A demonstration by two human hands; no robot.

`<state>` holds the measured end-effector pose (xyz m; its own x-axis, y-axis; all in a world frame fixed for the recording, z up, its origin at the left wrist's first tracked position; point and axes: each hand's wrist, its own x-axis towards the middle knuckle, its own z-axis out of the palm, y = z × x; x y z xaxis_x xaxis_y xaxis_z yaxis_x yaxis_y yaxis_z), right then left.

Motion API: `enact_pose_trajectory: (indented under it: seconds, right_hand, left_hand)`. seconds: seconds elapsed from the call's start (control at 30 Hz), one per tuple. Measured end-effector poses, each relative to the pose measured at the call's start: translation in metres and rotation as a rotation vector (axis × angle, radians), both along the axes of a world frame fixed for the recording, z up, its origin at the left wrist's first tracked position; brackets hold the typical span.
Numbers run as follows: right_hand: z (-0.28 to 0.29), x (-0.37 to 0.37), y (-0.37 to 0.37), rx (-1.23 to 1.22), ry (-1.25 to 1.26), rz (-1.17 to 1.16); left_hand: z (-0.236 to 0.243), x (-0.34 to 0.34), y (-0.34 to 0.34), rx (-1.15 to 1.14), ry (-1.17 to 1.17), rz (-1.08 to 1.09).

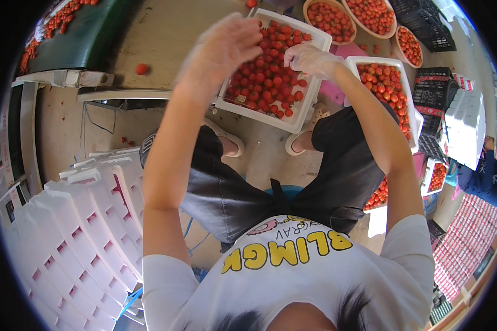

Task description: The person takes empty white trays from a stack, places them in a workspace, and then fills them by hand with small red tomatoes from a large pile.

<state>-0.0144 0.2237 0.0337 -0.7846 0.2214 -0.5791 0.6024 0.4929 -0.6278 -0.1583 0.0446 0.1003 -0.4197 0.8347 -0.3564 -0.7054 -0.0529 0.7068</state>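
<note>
A white plastic crate (290, 124) of small red cherry tomatoes (269, 74) stands just beyond my knees. My left hand (224, 48), in a clear plastic glove and slightly blurred, hovers over the crate's left side with its fingers stretched out; nothing shows in it. Above the right part of the tomatoes is my right hand (313, 60), gloved the same way. Its fingers are curled together, and whatever they may hold is hidden. A small pale yellowish bit (240, 99) lies among the tomatoes at the crate's near left corner.
At my right stands another white crate (413, 144) full of tomatoes. Round tubs (352, 39) of tomatoes sit at the far right, near stacked black crates (433, 91). Stacked white crates (66, 220) fill the left. One loose tomato (142, 69) lies on a tabletop (149, 44).
</note>
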Motion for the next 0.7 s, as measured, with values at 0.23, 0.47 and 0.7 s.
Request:
enact_pose_trajectory:
  seconds: [0.23, 0.47, 0.7]
  right_hand:
    - [-0.017, -0.001, -0.018, 0.327, -0.071, 0.391]
    - [-0.015, 0.003, -0.058, 0.400, 0.151, 0.695]
    - [-0.021, 0.008, -0.088, 0.502, 0.010, 1.057]
  left_hand:
    - [0.004, -0.045, -0.017, -0.037, 0.090, 0.171]
    - [-0.010, -0.080, -0.028, 0.004, 0.022, 0.134]
    - [-0.014, -0.087, -0.017, 0.012, 0.026, 0.106]
